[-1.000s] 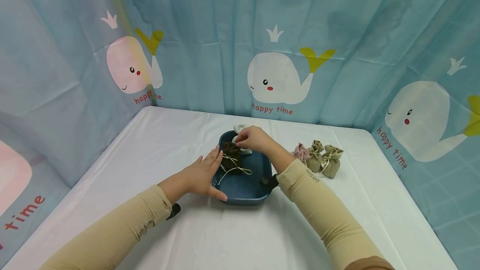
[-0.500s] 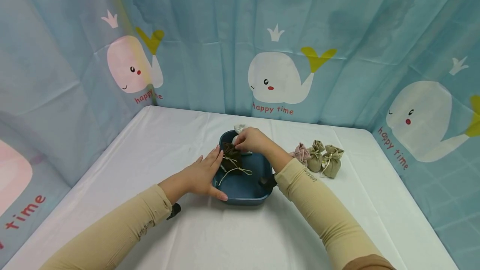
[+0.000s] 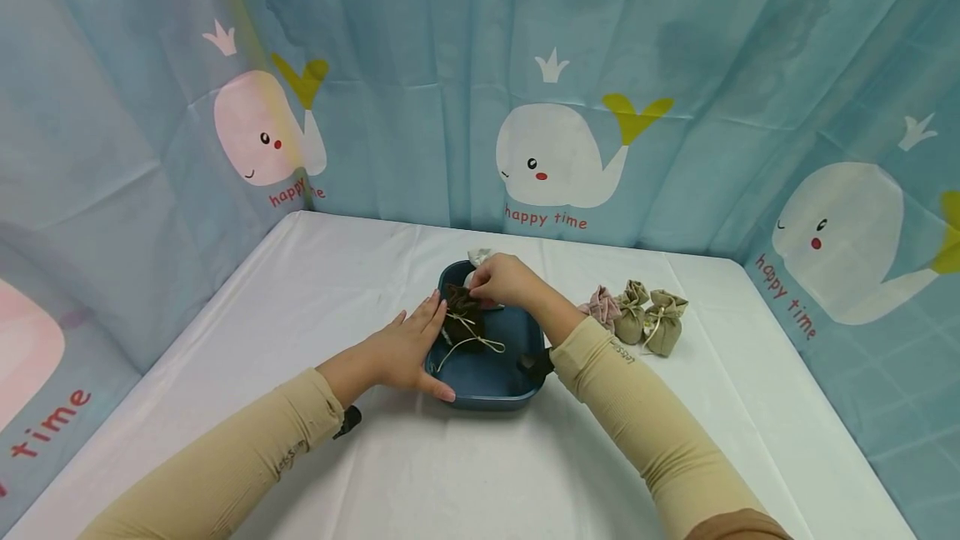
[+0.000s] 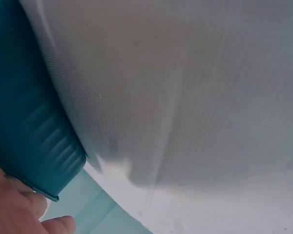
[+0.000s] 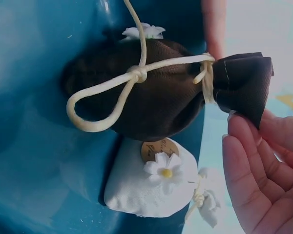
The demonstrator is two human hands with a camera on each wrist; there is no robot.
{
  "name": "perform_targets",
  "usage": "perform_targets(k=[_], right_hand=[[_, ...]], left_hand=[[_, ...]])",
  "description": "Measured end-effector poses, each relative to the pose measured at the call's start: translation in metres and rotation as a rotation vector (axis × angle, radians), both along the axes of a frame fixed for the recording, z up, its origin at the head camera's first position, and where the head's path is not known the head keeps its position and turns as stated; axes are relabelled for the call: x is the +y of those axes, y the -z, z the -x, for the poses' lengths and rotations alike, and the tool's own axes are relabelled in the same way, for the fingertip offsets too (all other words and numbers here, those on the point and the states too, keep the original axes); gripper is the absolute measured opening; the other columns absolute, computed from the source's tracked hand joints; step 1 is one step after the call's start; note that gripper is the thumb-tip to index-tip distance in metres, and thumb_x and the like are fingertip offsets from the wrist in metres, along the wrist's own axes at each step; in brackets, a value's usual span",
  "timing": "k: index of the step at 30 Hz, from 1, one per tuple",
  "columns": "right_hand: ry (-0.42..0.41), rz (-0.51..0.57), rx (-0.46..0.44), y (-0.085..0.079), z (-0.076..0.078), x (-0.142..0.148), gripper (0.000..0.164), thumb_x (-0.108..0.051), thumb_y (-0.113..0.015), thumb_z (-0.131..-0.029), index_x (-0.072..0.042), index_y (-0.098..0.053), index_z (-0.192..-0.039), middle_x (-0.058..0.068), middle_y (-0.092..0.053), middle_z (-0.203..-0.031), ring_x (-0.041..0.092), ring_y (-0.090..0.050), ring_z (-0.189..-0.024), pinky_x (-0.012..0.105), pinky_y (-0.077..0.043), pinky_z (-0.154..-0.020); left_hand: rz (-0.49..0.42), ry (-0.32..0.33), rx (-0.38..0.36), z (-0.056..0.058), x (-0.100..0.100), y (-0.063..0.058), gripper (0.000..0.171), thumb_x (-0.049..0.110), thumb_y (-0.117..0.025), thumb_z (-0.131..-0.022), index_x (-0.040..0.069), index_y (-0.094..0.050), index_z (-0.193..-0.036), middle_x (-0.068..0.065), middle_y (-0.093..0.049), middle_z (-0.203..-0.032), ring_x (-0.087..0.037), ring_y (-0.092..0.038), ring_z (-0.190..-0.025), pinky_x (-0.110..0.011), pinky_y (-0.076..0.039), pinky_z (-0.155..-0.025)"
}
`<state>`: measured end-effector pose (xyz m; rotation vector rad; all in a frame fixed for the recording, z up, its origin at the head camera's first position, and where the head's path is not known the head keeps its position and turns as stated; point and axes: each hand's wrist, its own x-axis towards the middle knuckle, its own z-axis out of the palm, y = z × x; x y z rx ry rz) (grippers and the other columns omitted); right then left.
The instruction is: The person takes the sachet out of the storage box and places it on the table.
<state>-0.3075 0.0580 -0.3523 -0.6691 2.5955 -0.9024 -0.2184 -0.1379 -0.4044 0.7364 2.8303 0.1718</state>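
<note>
In the head view a small brown drawstring pouch (image 3: 474, 338) is at the left side of a blue rectangular basin (image 3: 525, 332). My right hand (image 3: 512, 280) pinches its flared top corner between thumb and fingers, as the right wrist view shows. A cream cord (image 5: 100, 87) is tied round the pouch's neck and trails in a loop. Beside it in the basin lies a white pouch (image 5: 132, 187) with a white flower, its neck over the rim. Fingers extended, my left hand (image 3: 393, 354) rests along the basin's left rim, thumb at the near corner.
Right of the basin, a pink pouch (image 3: 602, 307) and two olive pouches, one the olive pouch (image 3: 664, 332) at the end, stand on the white-covered table (image 3: 750, 407). A blue whale-print curtain (image 3: 420, 107) surrounds the table's back and sides.
My right hand, holding the brown pouch's top, has dipped slightly and covers more of the white pouch in the head view. My left hand has kept its place on the rim.
</note>
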Motion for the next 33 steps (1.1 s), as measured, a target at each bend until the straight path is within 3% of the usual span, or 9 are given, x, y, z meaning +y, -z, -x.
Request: perform_targets(k=[17,25,33], right_hand=[[-0.004,0.02,0.045,-0.009,-0.001,0.016,0.014,-0.013,-0.063,-0.086,-0.01,-0.069,-0.074,0.0,-0.065,-0.066,0.012,-0.063,-0.061,0.025,-0.051,-0.059],[-0.005,0.088,0.026,-0.016,-0.005,0.028,0.016,-0.013,-0.063,-0.086,-0.008,-0.067,-0.072,0.003,-0.064,-0.067,0.015,-0.063,-0.063,0.027,-0.052,-0.061],[0.045,0.141,-0.001,-0.026,-0.01,0.041,0.014,-0.013,-0.062,-0.087,-0.007,-0.067,-0.075,0.006,-0.064,-0.071,0.017,-0.063,-0.066,0.029,-0.053,-0.064]], left_hand=[[-0.001,-0.009,-0.006,0.0,0.001,-0.002,0.136,0.088,-0.049,-0.052,0.006,0.004,-0.147,-0.01,0.012,-0.152,-0.022,0.005,-0.14,-0.054,-0.013,-0.107],[0.009,-0.013,-0.001,0.0,0.002,-0.001,0.138,0.09,-0.048,-0.05,0.006,0.002,-0.147,-0.01,0.012,-0.153,-0.022,0.005,-0.14,-0.054,-0.013,-0.108],[0.013,-0.012,0.005,-0.001,0.002,-0.003,0.137,0.089,-0.048,-0.051,0.004,0.002,-0.147,-0.011,0.011,-0.153,-0.022,0.005,-0.14,-0.053,-0.013,-0.108]])
